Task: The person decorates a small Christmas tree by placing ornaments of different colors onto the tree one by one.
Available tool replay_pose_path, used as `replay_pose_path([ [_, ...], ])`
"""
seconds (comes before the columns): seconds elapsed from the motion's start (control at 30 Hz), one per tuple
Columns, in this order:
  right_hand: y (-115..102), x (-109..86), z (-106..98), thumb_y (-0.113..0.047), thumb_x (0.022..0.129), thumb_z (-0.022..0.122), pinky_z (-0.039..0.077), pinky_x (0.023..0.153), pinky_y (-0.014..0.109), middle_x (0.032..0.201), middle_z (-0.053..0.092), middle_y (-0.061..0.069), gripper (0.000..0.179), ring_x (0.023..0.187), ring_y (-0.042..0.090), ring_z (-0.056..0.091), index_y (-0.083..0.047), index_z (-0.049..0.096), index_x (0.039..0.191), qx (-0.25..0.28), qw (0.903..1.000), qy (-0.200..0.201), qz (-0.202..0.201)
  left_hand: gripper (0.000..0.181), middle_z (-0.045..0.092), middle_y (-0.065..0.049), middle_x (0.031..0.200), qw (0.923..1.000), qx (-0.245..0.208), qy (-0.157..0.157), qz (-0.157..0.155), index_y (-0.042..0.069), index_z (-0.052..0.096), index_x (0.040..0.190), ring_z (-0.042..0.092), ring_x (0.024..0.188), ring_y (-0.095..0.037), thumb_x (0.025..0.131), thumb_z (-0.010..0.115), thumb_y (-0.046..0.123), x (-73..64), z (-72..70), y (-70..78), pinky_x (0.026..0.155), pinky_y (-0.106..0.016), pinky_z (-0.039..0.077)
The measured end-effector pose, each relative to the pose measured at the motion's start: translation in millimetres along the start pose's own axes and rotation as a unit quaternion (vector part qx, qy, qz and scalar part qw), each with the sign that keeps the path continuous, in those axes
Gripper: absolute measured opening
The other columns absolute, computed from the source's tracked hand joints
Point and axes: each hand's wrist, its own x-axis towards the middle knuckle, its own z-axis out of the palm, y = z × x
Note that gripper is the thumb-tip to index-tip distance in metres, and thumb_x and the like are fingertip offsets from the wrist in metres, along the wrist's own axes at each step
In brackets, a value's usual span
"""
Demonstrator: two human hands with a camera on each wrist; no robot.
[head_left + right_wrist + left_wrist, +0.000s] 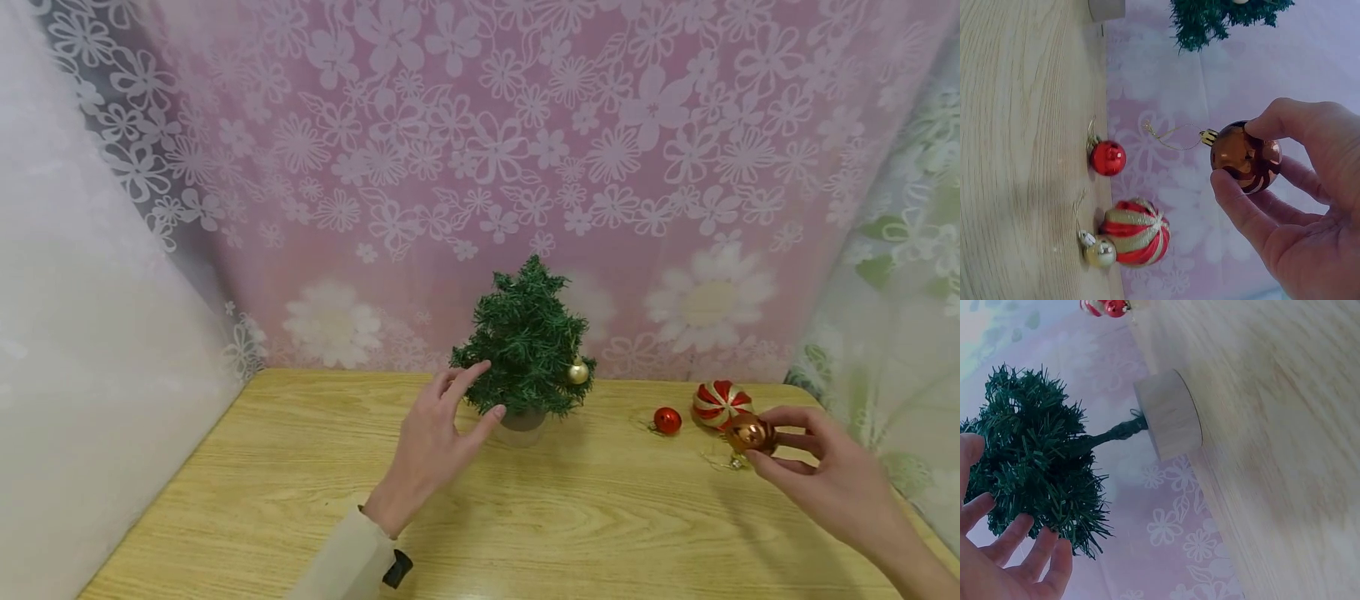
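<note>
A small artificial Christmas tree (525, 337) stands upright in a round base (1169, 415) near the table's back edge. One gold bauble (577, 372) hangs on its right side. My left hand (438, 437) is at the tree's left front, fingers spread and relaxed; whether the fingertips touch the branches I cannot tell. On the right, my right hand (832, 467) pinches a shiny brown bauble (1241, 156) between thumb and fingers, lifted off the table. The brown bauble's gold cap and string loop (1179, 139) hang free of the fingers.
On the table (570, 517) at the right lie a small red bauble (1108, 157), a larger red-and-gold striped bauble (1138, 231) and a small gold bauble (1100, 252). A pink floral curtain (465, 150) stands behind the table, with pale sheets at both sides.
</note>
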Motion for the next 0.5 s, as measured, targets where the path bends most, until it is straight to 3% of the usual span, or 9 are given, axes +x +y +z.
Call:
replay_pose_path([
  [0.27, -9, -0.2, 7, 0.002, 0.088, 0.077, 0.056, 0.069, 0.011, 0.116, 0.051, -0.031, 0.044, 0.100, -0.026, 0.054, -0.001, 0.054, 0.127, 0.031, 0.9994, 0.002, -0.017, 0.057, 0.066, -0.005, 0.125, 0.9998, 0.014, 0.004, 0.015, 0.028, 0.055, 0.148, 0.066, 0.106, -0.025, 0.096, 0.070, 0.046, -4.2, 2.1, 5.7, 0.078, -0.041, 0.056],
  [0.5, -14, 0.2, 10, -0.006, 0.093, 0.075, 0.057, 0.069, 0.013, 0.121, 0.052, -0.029, 0.049, 0.099, -0.023, 0.059, -0.009, 0.055, 0.137, 0.033, 0.9991, -0.016, -0.022, 0.056, 0.066, -0.004, 0.127, 0.9996, 0.022, -0.003, 0.015, 0.028, 0.055, 0.148, 0.067, 0.109, -0.026, 0.096, 0.069, 0.045, -6.5, 1.4, 12.6, 0.081, -0.044, 0.058],
])
